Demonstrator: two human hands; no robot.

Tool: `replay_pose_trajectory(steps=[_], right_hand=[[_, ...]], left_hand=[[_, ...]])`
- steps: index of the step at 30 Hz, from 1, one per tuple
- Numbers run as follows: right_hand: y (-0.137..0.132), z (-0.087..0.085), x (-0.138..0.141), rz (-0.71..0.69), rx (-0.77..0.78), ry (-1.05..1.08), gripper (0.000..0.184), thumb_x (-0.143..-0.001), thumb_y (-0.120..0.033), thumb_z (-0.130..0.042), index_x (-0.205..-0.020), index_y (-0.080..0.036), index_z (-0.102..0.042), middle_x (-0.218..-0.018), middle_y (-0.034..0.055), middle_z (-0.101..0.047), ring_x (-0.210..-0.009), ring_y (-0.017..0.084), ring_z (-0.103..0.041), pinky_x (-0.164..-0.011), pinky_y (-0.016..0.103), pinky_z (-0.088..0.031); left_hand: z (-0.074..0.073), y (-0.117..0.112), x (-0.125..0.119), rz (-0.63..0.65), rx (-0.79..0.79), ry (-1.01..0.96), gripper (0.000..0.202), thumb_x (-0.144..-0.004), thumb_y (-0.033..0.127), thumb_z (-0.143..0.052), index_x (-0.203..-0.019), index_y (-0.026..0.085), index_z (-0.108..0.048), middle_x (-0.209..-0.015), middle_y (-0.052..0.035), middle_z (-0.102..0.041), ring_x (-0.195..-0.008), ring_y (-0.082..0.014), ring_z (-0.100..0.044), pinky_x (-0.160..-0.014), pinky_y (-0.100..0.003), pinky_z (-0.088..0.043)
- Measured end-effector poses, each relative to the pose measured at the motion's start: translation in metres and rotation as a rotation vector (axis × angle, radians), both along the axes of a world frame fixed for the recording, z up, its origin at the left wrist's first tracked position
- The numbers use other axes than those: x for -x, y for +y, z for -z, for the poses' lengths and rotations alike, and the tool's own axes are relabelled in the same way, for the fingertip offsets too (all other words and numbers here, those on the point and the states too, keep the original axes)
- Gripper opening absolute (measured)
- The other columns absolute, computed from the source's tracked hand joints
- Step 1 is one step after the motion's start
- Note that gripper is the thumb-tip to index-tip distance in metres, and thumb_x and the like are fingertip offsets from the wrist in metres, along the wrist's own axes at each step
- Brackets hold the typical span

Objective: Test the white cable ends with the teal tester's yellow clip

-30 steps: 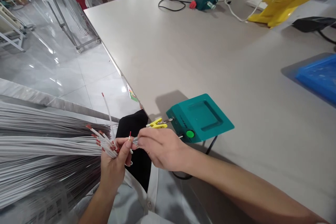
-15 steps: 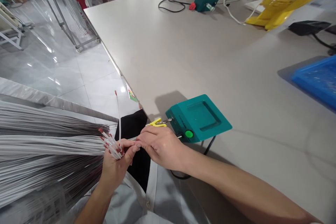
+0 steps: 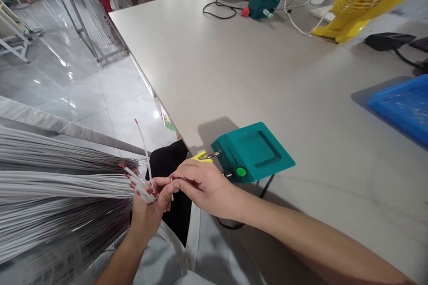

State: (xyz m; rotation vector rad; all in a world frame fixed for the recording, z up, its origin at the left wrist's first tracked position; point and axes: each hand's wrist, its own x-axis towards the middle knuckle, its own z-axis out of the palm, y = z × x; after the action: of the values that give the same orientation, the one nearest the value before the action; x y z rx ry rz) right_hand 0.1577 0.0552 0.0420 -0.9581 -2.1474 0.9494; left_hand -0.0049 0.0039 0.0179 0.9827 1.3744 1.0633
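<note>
My left hand is closed around a bunch of white wires with red-brown tips. One wire from the bunch sticks up above the others. My right hand pinches with thumb and forefinger against the fingertips of my left hand. A small wire end shows between the fingertips; most of it is hidden. Just past my right hand is a green device with a green button. A yellow clip is attached to a metal post on its side.
Long bundles of white wire lie at my left. On the table are a blue tray at the right, a yellow fan and a second green device at the back. A black cable runs beneath the near device.
The upright wire in my left hand has tipped to the left. My right fingers have shifted slightly at the pinch, and a wire end now shows there.
</note>
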Motion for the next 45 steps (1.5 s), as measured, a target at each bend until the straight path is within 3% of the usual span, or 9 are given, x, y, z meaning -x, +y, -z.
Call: replay_pose_trajectory(steps=[4, 8, 11, 15, 18, 23, 29, 41, 45], right_hand=[[0.002, 0.001, -0.002, -0.086, -0.298, -0.196, 0.02, -0.085, -0.015, -0.042, -0.075, -0.014, -0.06, -0.071, 0.0047, -0.059, -0.067, 0.013, -0.054, -0.058, 0.024, -0.042], [0.007, -0.014, -0.023, -0.061, -0.521, -0.36, 0.021, -0.082, -0.014, -0.041, -0.073, -0.014, -0.06, -0.071, 0.0053, -0.059, -0.065, 0.015, -0.054, -0.061, 0.028, -0.041], [0.016, -0.025, -0.042, 0.036, -0.525, -0.458, 0.019, -0.084, -0.021, -0.045, -0.089, -0.015, -0.062, -0.085, 0.0069, -0.062, -0.077, 0.018, -0.055, -0.069, 0.031, -0.039], [0.027, -0.027, -0.053, -0.03, -0.515, -0.738, 0.018, -0.082, -0.024, -0.053, -0.095, -0.016, -0.062, -0.089, 0.0085, -0.063, -0.084, 0.022, -0.054, -0.08, 0.039, -0.031], [0.033, -0.027, -0.051, -0.06, -0.496, -0.832, 0.011, -0.082, -0.017, -0.053, -0.085, -0.02, -0.064, -0.084, 0.0056, -0.063, -0.078, 0.02, -0.053, -0.081, 0.039, -0.026], [0.044, -0.032, -0.047, -0.086, -0.417, -0.87, 0.01, -0.078, -0.025, -0.061, -0.084, -0.018, -0.064, -0.08, 0.0063, -0.064, -0.08, 0.022, -0.053, -0.077, 0.038, -0.024], [0.051, -0.029, -0.044, -0.183, -0.405, -0.874, 0.016, -0.075, -0.009, -0.055, -0.063, -0.016, -0.061, -0.063, 0.0036, -0.062, -0.075, 0.019, -0.051, -0.079, 0.04, -0.022], [0.051, -0.033, -0.046, -0.193, -0.344, -0.889, 0.017, -0.079, -0.009, -0.052, -0.065, -0.015, -0.061, -0.067, 0.0049, -0.064, -0.081, 0.02, -0.054, -0.088, 0.045, -0.019], [0.049, -0.035, -0.045, -0.178, -0.343, -0.908, 0.011, -0.079, -0.018, -0.056, -0.07, -0.015, -0.062, -0.073, 0.0068, -0.064, -0.082, 0.022, -0.054, -0.088, 0.046, -0.021]], left_hand=[[0.001, 0.001, -0.003, 0.03, 0.028, 0.034, 0.018, -0.074, 0.031, -0.065, -0.074, 0.013, -0.063, -0.048, 0.0029, -0.054, -0.039, -0.0071, -0.044, -0.037, -0.018, -0.034], [0.001, 0.007, -0.011, -0.013, 0.046, 0.027, 0.019, -0.074, 0.032, -0.064, -0.072, 0.013, -0.061, -0.047, 0.0031, -0.053, -0.037, -0.0066, -0.043, -0.036, -0.017, -0.033], [0.0, 0.013, -0.015, -0.038, 0.024, 0.002, 0.023, -0.075, 0.031, -0.063, -0.091, 0.014, -0.059, -0.057, 0.0016, -0.06, -0.038, -0.0061, -0.044, -0.036, -0.017, -0.034], [0.0, 0.021, -0.019, -0.001, 0.016, -0.028, 0.044, -0.076, 0.03, -0.062, -0.116, 0.016, -0.05, -0.063, 0.0022, -0.062, -0.039, -0.0063, -0.044, -0.038, -0.018, -0.037], [0.003, 0.026, -0.021, 0.01, 0.033, -0.039, 0.041, -0.077, 0.031, -0.062, -0.114, 0.014, -0.054, -0.063, 0.0014, -0.062, -0.04, -0.0063, -0.044, -0.039, -0.019, -0.036], [0.008, 0.031, -0.023, 0.015, 0.042, -0.094, 0.044, -0.077, 0.031, -0.062, -0.116, 0.013, -0.055, -0.068, -0.0025, -0.065, -0.041, -0.0071, -0.045, -0.039, -0.021, -0.036], [0.01, 0.03, -0.025, 0.012, 0.073, -0.133, 0.05, -0.074, 0.034, -0.066, -0.118, 0.012, -0.056, -0.069, -0.0055, -0.068, -0.038, -0.0073, -0.044, -0.037, -0.021, -0.036], [0.006, 0.03, -0.033, 0.013, 0.112, -0.071, 0.058, -0.071, 0.037, -0.068, -0.119, 0.007, -0.055, -0.068, -0.0067, -0.068, -0.038, -0.0063, -0.043, -0.037, -0.022, -0.037], [0.002, 0.031, -0.035, 0.009, 0.121, -0.019, 0.054, -0.069, 0.035, -0.07, -0.115, 0.007, -0.059, -0.064, -0.0049, -0.066, -0.037, -0.006, -0.041, -0.037, -0.022, -0.035]])
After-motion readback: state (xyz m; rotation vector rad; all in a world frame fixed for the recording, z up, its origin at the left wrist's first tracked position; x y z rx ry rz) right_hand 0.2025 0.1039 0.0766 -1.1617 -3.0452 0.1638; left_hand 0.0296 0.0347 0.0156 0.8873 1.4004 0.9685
